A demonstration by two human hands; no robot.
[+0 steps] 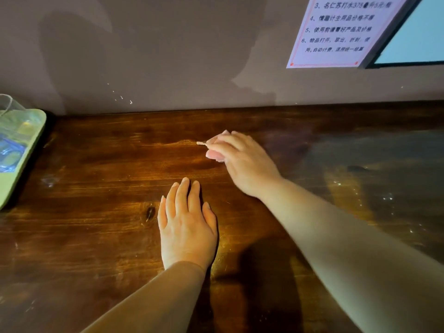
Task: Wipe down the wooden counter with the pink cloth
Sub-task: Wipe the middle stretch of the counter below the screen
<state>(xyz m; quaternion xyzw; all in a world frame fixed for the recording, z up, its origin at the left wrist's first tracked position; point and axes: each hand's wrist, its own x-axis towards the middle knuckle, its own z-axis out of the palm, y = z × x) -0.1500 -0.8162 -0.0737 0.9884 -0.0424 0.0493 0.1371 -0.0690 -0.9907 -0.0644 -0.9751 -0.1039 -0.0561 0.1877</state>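
The right hand [236,162] curls its fingers over a small bunched pink cloth [214,153], pressing it onto the wooden counter [101,188] toward the back of the surface. Most of the cloth is hidden beneath the palm and fingers; only soft pale-pink folds and a thin edge or tag poking out to the left can be seen. The left hand [187,227] lies flat on the counter nearer the person, fingers straight and close together, holding nothing. Both forearms wear smooth, close-fitting beige sleeves [360,255].

The counter is dark, glossy stained wood with long horizontal grain, a dark knot just left of the left hand, and a duller, streaky patch on the right side. At the left edge sits a pale green tray [14,179] with rounded corners, cut off by the frame; clear plastic-wrapped items and a transparent cup-like shape lie on it, too blurred to identify. Behind the counter rises a matte grey-mauve wall [168,56] with faint darker patches. Upper right, a pink-bordered printed notice [336,32] in Chinese text hangs beside a dark-framed panel [418,32], both partly cropped.
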